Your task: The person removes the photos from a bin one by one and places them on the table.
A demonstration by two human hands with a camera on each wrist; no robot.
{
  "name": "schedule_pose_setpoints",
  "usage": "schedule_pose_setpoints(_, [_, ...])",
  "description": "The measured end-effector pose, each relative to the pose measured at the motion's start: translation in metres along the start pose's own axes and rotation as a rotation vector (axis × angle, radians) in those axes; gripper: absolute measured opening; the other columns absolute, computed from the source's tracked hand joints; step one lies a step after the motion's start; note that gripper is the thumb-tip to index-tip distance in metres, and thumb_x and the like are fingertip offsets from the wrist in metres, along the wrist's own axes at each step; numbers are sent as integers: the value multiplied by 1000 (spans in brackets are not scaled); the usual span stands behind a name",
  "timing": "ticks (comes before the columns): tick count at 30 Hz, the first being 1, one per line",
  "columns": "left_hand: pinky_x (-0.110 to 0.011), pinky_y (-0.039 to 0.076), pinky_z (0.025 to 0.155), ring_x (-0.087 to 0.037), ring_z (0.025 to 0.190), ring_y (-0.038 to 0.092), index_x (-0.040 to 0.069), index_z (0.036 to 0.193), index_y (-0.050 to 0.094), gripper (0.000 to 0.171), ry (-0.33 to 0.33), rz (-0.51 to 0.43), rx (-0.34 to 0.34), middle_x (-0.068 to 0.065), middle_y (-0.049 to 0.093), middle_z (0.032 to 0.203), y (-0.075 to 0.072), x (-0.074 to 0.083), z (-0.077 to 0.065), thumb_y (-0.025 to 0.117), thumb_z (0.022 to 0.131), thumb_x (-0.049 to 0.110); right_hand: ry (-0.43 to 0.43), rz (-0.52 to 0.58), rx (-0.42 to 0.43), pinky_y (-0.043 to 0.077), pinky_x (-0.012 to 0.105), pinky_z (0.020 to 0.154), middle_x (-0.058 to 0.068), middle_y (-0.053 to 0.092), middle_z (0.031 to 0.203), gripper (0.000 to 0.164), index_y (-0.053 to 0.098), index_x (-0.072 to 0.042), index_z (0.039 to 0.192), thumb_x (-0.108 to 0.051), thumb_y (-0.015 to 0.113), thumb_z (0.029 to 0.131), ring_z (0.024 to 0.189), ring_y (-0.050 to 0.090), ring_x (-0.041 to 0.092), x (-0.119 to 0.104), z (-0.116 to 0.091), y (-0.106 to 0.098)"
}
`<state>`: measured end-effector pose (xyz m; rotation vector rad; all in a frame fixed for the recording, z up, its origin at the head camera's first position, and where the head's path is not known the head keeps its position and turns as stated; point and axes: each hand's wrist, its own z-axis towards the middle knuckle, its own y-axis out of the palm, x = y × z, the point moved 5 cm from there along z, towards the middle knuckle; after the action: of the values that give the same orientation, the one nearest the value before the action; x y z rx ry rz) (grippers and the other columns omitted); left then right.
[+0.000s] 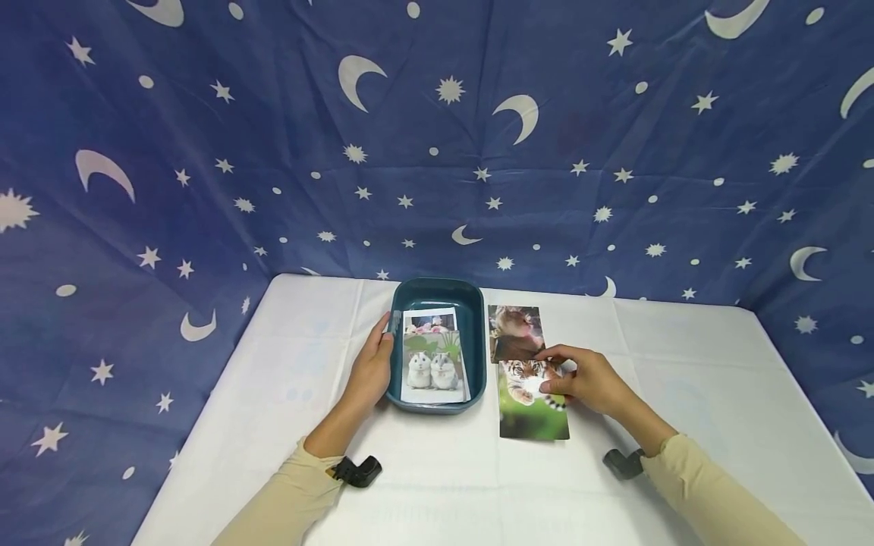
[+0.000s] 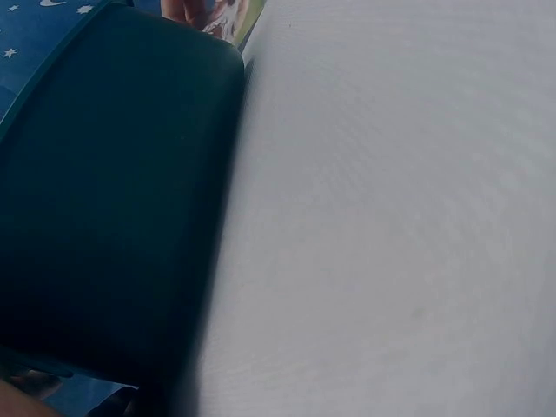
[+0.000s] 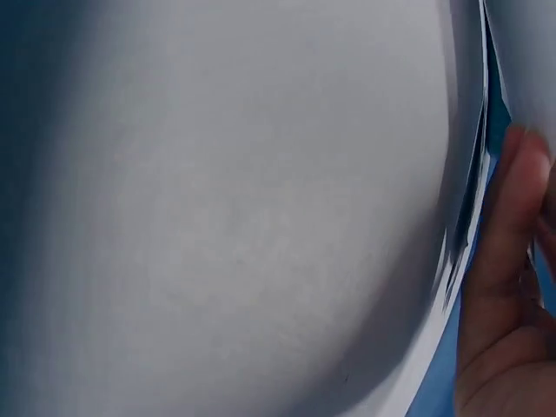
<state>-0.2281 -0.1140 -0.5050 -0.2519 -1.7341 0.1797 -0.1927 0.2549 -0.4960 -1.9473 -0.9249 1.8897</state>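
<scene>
My left hand grips the left side of a dark teal plastic basin; its wall fills the left of the left wrist view. Inside the basin lie overlapping photo prints, the top one a hamster photo with two hamsters. To the basin's right, my right hand pinches a tiger photo by its upper right part, covering some of it. In the right wrist view, the thumb lies against a pale sheet edge, with more sheet edges beside it.
Just behind the tiger photo lies another animal photo, partly overlapped and close to the basin's right wall. A white cloth covers the table. Behind it hangs a blue curtain with moons and stars.
</scene>
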Motion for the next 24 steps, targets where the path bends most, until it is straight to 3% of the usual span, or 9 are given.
schedule_pose_setpoints(5, [-57, 16, 127, -31, 158, 19, 32, 162, 28, 51, 9, 1, 1, -1, 28, 169, 0, 0, 0, 33, 112, 35, -57, -124, 18, 54, 28, 53, 8, 68, 103, 49, 72, -20, 121, -27, 90, 76, 53, 59, 10, -3, 1, 5])
schedule_pose_setpoints(12, [-57, 16, 127, -31, 158, 19, 31, 162, 28, 51, 4, 5, 6, -1, 28, 169, -1, -3, 0, 32, 112, 34, -193, -387, 55, 46, 25, 66, -1, 70, 99, 51, 74, -15, 117, -32, 92, 72, 62, 50, 1, -12, 6, 13])
schedule_pose_setpoints(18, [-56, 15, 127, -29, 158, 19, 33, 162, 28, 51, 2, -1, -2, 2, 28, 169, -1, -3, -1, 33, 112, 36, -196, -435, 73, 43, 25, 65, -4, 63, 89, 53, 75, -14, 114, -33, 93, 68, 68, 47, 5, -15, 5, 15])
schedule_pose_setpoints(24, [-56, 16, 127, -29, 157, 19, 33, 162, 28, 50, 9, -3, -1, 1, 29, 169, 0, -1, 0, 33, 112, 36, -143, -460, 98, 47, 31, 70, -1, 62, 93, 52, 74, -14, 112, -35, 93, 68, 74, 51, 9, -17, 2, 13])
